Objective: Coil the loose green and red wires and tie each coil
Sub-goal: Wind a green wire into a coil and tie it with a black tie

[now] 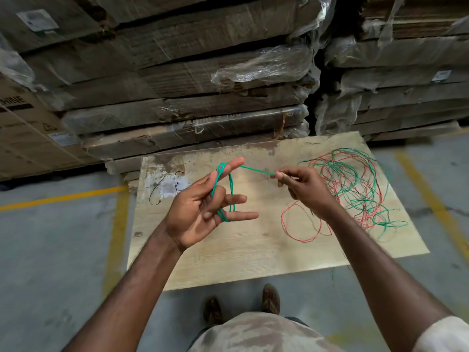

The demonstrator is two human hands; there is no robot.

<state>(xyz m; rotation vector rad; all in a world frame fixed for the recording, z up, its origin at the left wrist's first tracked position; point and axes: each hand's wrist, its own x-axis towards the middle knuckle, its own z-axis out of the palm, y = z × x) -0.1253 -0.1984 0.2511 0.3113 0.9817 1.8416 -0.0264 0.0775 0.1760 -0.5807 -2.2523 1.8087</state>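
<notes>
Right grip: your right hand (302, 186) pinches the green wire (256, 170) between thumb and curled fingers, held above the tabletop (228, 255).
Left grip: your left hand (203, 207) is spread, palm up, fingers straight; loops of the green wire run round the index finger and the little finger.
Span between hands: one taut length of green wire runs from the left index fingertip to the right-hand pinch.
Loose wires: a tangled heap of green and red wire (355, 189) lies on the right part of the tabletop, just beyond your right hand.
Black ties (162, 189): two thin black pieces lie on the left part of the tabletop, well apart from the heap.
Surroundings: wrapped cardboard stacks (177, 72) stand behind the tabletop; yellow floor lines (63, 198) run beside it.
</notes>
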